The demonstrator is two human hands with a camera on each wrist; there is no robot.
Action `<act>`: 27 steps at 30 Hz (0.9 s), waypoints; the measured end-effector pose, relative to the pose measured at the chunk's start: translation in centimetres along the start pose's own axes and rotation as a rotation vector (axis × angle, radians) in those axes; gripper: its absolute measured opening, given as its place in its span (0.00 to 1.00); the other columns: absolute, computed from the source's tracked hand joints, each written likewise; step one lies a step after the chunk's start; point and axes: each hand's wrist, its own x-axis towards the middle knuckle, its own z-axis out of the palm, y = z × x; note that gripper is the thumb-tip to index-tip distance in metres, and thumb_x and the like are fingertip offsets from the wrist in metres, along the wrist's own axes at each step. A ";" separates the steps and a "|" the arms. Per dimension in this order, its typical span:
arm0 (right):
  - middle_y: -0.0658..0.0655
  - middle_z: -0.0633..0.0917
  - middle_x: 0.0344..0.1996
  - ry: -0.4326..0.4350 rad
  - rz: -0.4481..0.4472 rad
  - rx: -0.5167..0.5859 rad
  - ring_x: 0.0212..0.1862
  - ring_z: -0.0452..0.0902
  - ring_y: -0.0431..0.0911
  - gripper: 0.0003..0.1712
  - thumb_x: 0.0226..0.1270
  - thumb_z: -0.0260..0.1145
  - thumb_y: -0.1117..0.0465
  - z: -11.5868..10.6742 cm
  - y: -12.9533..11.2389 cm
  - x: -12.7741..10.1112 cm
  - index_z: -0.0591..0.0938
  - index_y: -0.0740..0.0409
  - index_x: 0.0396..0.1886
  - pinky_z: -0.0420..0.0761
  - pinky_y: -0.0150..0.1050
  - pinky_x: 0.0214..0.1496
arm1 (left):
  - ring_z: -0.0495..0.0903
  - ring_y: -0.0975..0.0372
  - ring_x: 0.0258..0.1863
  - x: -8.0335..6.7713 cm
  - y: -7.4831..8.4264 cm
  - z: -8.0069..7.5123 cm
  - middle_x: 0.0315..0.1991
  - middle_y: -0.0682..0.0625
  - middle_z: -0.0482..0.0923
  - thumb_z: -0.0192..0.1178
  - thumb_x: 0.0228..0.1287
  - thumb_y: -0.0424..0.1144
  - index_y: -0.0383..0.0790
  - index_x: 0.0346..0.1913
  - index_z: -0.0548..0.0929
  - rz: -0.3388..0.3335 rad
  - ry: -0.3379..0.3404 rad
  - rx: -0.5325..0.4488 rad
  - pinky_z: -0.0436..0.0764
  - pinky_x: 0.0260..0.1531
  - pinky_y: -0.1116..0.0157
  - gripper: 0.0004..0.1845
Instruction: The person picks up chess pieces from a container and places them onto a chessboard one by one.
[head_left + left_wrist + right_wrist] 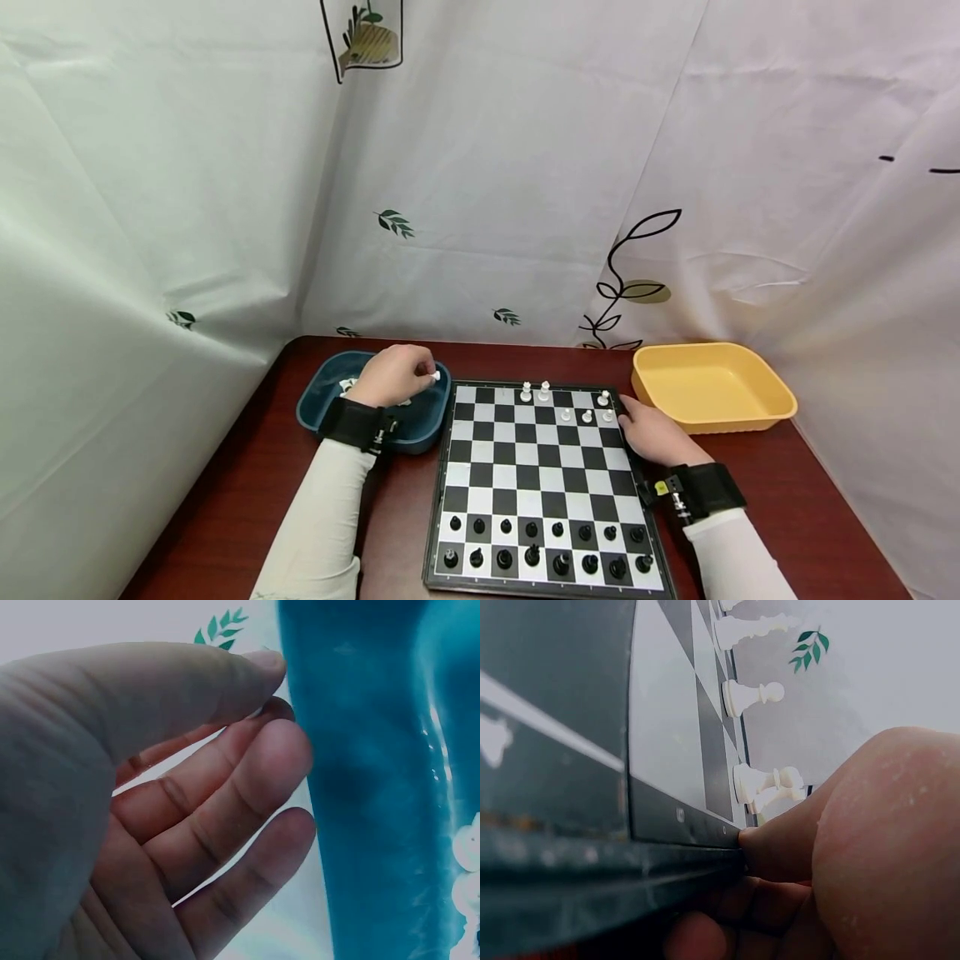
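Observation:
My left hand (426,372) hovers over the blue tray (315,410) and pinches a small white chess piece (436,377) at its fingertips. In the left wrist view the left hand (271,690) has thumb and fingers brought together beside the blue tray (375,787); the piece is hidden there. The chessboard (540,477) holds a few white pieces (543,390) at its far side and two rows of black pieces (532,554) near me. My right hand (632,414) rests on the board's right edge; the right wrist view shows the right hand (780,847) against the board's rim (675,825), near white pawns (754,696).
More white pieces (347,385) lie in the blue tray. An empty yellow tray (712,387) stands right of the board. The dark red table (225,517) is walled by a pale leaf-print curtain (487,208) behind and at both sides.

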 end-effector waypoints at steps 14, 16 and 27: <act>0.80 0.76 0.72 -0.005 -0.012 -0.004 0.72 0.76 0.72 0.31 0.88 0.52 0.64 -0.4 0.0 -0.2 0.67 0.81 0.79 0.73 0.70 0.74 | 0.86 0.62 0.39 0.0 1.9 -0.5 0.39 0.55 0.89 0.76 0.73 0.37 0.48 0.44 0.92 0.082 0.042 -0.074 0.87 0.44 0.56 0.03; 0.81 0.76 0.73 -0.004 -0.013 -0.005 0.72 0.76 0.72 0.31 0.88 0.52 0.64 -0.4 -0.1 -0.3 0.66 0.81 0.79 0.73 0.71 0.74 | 0.86 0.61 0.39 0.0 2.2 -0.5 0.40 0.55 0.89 0.76 0.73 0.37 0.47 0.44 0.92 0.095 0.045 -0.074 0.87 0.45 0.56 0.03; 0.80 0.77 0.71 0.008 -0.020 -0.006 0.70 0.78 0.70 0.30 0.88 0.53 0.64 -0.1 0.0 -0.2 0.68 0.80 0.79 0.74 0.70 0.73 | 0.85 0.61 0.39 0.1 3.5 0.0 0.41 0.54 0.88 0.74 0.75 0.38 0.46 0.47 0.94 0.160 0.072 -0.048 0.86 0.44 0.58 0.03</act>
